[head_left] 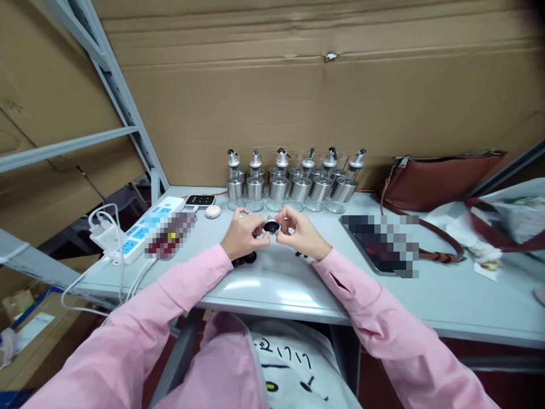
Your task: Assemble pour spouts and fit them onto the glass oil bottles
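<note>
Between my two hands, above the middle of the table, is an oil bottle pourer cap [271, 226] with a black ribbed stopper and a silvery rim. My left hand [246, 234] pinches it from the left, and the fingers of my right hand [298, 232] grip its right side. Black parts [246, 258] lie on the table below my left wrist, partly covered by the sleeve. A few small dark pieces [301, 254] show beside my right wrist. Behind my hands stand several glass and steel oil bottles [278, 187], the front ones topped with silvery pourers.
On the left of the table [272, 284] are a power strip [147, 230] with white cables, a blurred-out phone [172, 236], a black device [200, 200] and a white round case [213, 212]. A tablet-like device [374, 244] and a brown bag [438, 182] lie right.
</note>
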A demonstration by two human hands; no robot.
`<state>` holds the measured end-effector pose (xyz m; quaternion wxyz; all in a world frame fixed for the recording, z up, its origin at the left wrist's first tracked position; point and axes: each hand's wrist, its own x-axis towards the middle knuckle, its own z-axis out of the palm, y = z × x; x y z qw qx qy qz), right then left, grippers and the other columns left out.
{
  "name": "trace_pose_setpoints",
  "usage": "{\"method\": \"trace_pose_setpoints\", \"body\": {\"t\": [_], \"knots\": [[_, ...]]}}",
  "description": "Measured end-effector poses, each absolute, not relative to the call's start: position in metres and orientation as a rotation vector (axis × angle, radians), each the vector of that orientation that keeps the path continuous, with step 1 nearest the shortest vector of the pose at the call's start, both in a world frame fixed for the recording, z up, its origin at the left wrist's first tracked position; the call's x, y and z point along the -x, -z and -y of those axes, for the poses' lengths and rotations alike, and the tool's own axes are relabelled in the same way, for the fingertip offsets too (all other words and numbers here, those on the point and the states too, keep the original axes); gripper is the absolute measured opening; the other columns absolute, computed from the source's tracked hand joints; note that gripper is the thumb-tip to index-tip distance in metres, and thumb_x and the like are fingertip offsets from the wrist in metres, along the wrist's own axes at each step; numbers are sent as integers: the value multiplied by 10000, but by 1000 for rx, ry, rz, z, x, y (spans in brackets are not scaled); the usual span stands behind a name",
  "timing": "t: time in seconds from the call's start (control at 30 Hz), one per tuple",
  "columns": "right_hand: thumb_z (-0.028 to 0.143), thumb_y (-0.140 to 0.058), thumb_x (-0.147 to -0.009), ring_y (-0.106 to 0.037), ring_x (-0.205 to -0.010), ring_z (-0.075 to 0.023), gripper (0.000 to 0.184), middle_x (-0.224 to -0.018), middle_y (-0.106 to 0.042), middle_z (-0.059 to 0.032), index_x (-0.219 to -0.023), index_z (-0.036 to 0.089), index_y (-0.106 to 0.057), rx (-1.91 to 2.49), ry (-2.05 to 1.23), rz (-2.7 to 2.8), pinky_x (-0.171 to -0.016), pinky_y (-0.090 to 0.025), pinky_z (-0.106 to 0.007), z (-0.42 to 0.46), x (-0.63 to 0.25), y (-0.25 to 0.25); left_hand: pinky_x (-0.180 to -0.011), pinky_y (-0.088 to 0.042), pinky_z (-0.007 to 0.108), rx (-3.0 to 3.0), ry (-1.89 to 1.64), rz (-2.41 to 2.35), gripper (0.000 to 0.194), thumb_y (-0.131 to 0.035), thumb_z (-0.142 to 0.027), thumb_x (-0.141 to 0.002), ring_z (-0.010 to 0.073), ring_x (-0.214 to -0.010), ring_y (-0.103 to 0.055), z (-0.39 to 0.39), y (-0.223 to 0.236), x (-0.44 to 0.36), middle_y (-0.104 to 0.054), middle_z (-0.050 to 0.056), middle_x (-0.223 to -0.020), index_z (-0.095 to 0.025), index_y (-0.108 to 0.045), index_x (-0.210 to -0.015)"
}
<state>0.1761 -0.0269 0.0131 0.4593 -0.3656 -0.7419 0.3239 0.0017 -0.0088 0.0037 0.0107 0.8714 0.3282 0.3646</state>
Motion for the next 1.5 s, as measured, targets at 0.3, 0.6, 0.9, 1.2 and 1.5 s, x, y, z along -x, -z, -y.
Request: {"method": "trace_pose_setpoints", "body": {"t": [0.3,0.6,0.9,1.2,1.5], "knots": [[335,-746,-639,-584,-701,-144,290,-855,-642,-42,-755,194,-521,828,-752,1786,-684,-492,-308,19,-184,-14,-849,-344,348,-2749,-1206,-999,142,-485,-242,-763,122,-633,-533,8,-5,2,-608,-6,-794,-173,-523,-882],[410,-746,-630,-651,-840,-209,281,-875,-709,-70,-678,176,-598,860,-864,1749,-805,-495,-368,18,-190,-23,-822,-380,314,-2769,-1276,-840,258,-559,-346,-855,160,-832,-591,5,-1,2,-611,32,-981,-197,-464,-1043],[320,-612,-734,-632,-795,-227,178,-810,-719,-71,-735,169,-708,1617,-223,1953,-733,-438,-335,-10,-241,-22,-833,-381,316,-2779,-1323,-786,215,-567,-223,-793,181,-920,-589,7,-5,2,-615,44,-968,-185,-467,-979],[382,-639,-702,-632,-882,-274,208,-846,-723,-70,-778,217,-740,2100,-179,2293,-740,-407,-352,-8,-246,-20,-842,-381,322,-2778,-1303,-819,266,-520,-145,-694,183,-896,-578,9,-6,1,-609,40,-927,-183,-465,-951],[323,-620,-730,-628,-922,-288,178,-912,-718,-97,-795,204,-735,2112,-49,2271,-800,-399,-398,-6,-244,-19,-819,-371,321,-2780,-1320,-808,269,-489,-122,-688,174,-852,-595,8,-6,1,-622,31,-910,-179,-477,-950]]}}
